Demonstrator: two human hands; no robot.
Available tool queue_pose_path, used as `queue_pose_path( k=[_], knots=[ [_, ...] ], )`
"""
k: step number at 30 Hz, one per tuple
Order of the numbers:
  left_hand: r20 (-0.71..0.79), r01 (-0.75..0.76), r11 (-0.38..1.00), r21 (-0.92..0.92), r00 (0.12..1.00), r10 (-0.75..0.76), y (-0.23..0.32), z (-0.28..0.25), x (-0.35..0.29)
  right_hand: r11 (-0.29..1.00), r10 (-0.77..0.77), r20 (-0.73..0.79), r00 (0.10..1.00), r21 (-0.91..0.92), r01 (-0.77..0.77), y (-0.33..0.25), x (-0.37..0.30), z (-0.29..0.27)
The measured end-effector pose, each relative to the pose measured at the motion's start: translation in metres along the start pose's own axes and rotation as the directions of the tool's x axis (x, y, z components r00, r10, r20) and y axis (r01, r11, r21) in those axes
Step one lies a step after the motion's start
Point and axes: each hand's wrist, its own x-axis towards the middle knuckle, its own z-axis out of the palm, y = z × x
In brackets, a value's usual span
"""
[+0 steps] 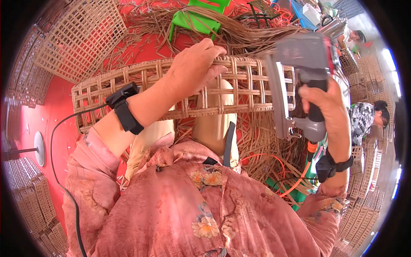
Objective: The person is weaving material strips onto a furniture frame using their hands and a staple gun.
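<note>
A long woven wicker panel (252, 88) with an open lattice lies across my thighs. My left hand (195, 64) is closed over its far edge near the middle, with the fingertips hidden by the weave. My right hand (325, 100) grips the black handle of a grey pneumatic staple gun (302, 55). The gun is held upright at the panel's right end, its nose beside the far right rim. Motion blurs the gun, so I cannot tell whether it touches the weave. An orange air hose (306, 169) runs from the bottom of its handle.
Loose brown wicker strips (257, 141) litter the red floor (47, 124). A green plastic stool (192, 21) stands ahead. Stacked lattice baskets (79, 38) fill the left side, with more at the right. Two people (366, 120) are off to the right. A black cable (53, 141) trails from my left wrist.
</note>
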Motion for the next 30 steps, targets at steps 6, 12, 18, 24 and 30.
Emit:
queue_pose_path(
  k=[6, 12, 18, 24, 30],
  knots=[
    [0.12, -0.042, 0.99, 0.135, 0.993, 0.026, 0.005, 0.002, 0.024, 0.958, 0.099, -0.358, 0.928, 0.285, 0.007, 0.062, -0.028, -0.09],
    [0.22, -0.118, 0.99, 0.082, 0.971, 0.097, -0.012, -0.01, 0.042, 0.977, 0.065, -0.44, 0.896, 0.209, 0.032, 0.145, -0.011, -0.147],
    [0.241, 0.003, 1.0, 0.018, 0.971, -0.007, -0.027, -0.017, 0.055, 0.955, 0.098, -0.637, 0.765, -0.156, -0.253, 0.261, 0.021, -0.202],
    [0.318, 0.275, 0.959, -0.066, 0.917, -0.241, -0.024, -0.006, 0.064, 0.804, 0.021, -0.722, 0.692, -0.399, -0.441, 0.422, 0.044, -0.282],
    [0.306, 0.408, 0.912, -0.043, 0.874, -0.377, -0.022, -0.023, 0.077, 0.577, 0.034, -0.696, 0.717, -0.572, -0.582, 0.42, 0.071, -0.256]
  ],
)
